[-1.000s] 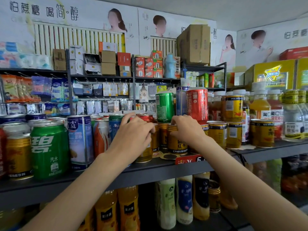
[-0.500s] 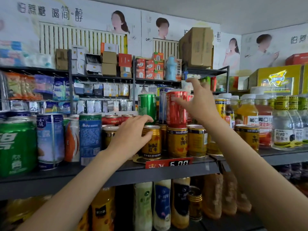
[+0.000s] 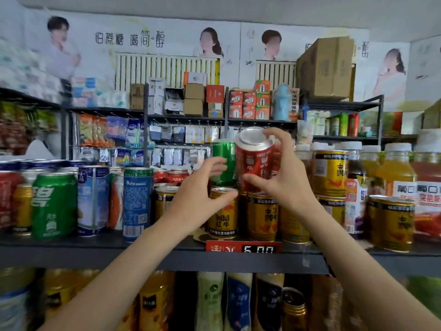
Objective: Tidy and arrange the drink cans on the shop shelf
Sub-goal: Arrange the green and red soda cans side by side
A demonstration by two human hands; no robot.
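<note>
My right hand (image 3: pixel 284 177) grips a tall red can (image 3: pixel 256 163), tilted with its silver top toward me, above the row of short gold cans (image 3: pixel 261 219). My left hand (image 3: pixel 200 199) reaches in beside it: the thumb lies on the rim of a gold Red Bull can (image 3: pixel 223 216) and the fingers stretch toward a green can (image 3: pixel 223 163) that stands on the gold cans. Nothing is enclosed in the left hand. More gold cans (image 3: pixel 330 174) are stacked to the right.
Tall green (image 3: pixel 53 204), blue (image 3: pixel 137 201) and red cans crowd the left of the dark shelf (image 3: pixel 167 256). Capped juice bottles (image 3: pixel 396 173) stand at the right. A red price tag (image 3: pixel 242 247) hangs on the shelf edge. Bottles fill the shelf below; boxes and packets hang behind.
My right hand went from the gold cans up to the red can, closed round it and tipped it toward me. My left hand stayed by the gold Red Bull can, its fingers now stretched out.
</note>
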